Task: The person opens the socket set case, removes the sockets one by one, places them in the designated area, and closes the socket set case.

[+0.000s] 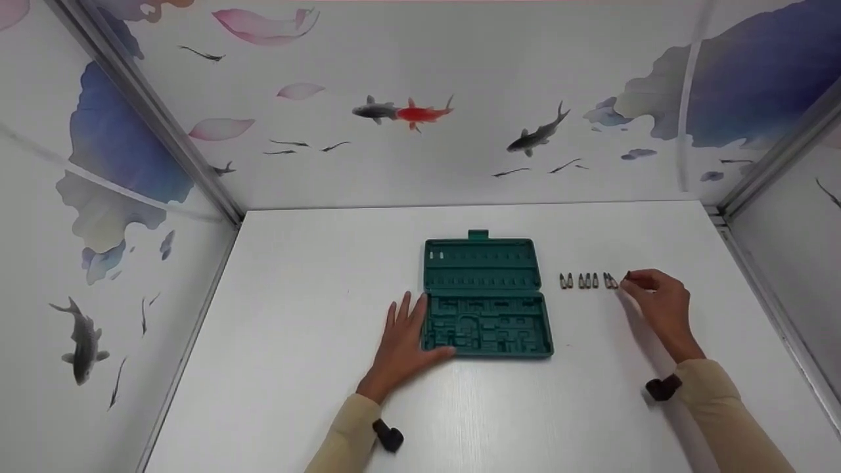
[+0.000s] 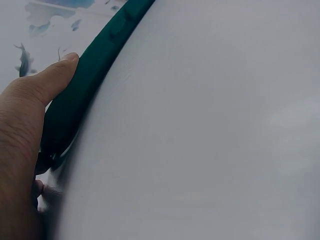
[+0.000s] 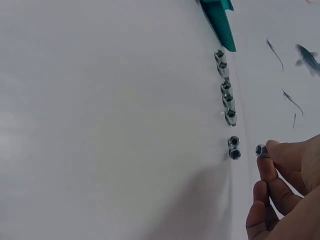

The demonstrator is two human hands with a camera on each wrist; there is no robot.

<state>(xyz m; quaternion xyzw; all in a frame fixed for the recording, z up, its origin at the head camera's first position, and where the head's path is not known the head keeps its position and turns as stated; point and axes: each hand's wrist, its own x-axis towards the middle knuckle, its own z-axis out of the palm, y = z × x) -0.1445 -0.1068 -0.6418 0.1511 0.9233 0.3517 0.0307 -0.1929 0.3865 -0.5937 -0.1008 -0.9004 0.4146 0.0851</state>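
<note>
A green plastic tool case (image 1: 483, 289) lies unfolded on the white table, its moulded tray nearer me and its lid behind. My left hand (image 1: 402, 338) rests against the tray's left front corner, fingers straight along the left side and thumb on the front edge; the left wrist view shows the thumb (image 2: 62, 75) on the green rim. To the right of the case, my right hand (image 1: 657, 305) pinches a small metal socket (image 3: 262, 151) between thumb and fingertips. Beside it, several similar sockets (image 3: 227, 97) stand upright in a row.
Two small pale pieces (image 1: 436, 255) show at the lid's upper left. The white table (image 1: 315, 276) is bordered by panels printed with fish and petals, including the back panel (image 1: 460, 164), with metal corner posts. Each wrist wears a small black camera.
</note>
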